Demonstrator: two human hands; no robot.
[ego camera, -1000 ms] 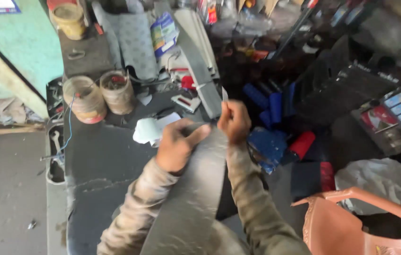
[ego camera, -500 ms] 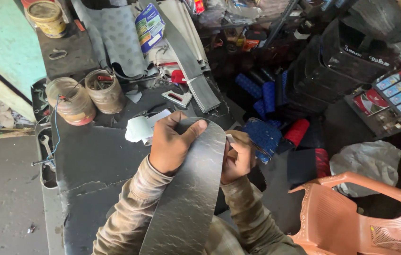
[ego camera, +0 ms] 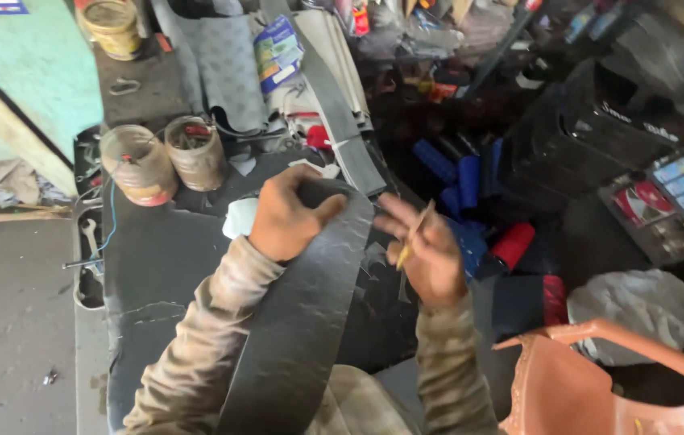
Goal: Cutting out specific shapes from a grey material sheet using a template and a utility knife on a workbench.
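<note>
A long dark grey rubber strip (ego camera: 302, 322) runs from my lap up over the black work surface (ego camera: 157, 258). My left hand (ego camera: 286, 217) grips its upper end, thumb on top. My right hand (ego camera: 426, 254) is just right of the strip, apart from it, and holds a small thin yellowish tool (ego camera: 413, 238) between its fingers. A white scrap (ego camera: 239, 216) lies just left of my left hand.
Two dirty round tins (ego camera: 139, 165) (ego camera: 195, 151) stand at the back left. Another long grey strip (ego camera: 334, 105) lies behind. Blue rolls (ego camera: 459, 173) and a red roll (ego camera: 513, 244) sit to the right. An orange plastic chair (ego camera: 600, 387) is at lower right. A wrench (ego camera: 91, 240) lies at the left edge.
My right hand has let go of the strip's edge and moved right, now showing the small tool. My left hand stays on the strip's top.
</note>
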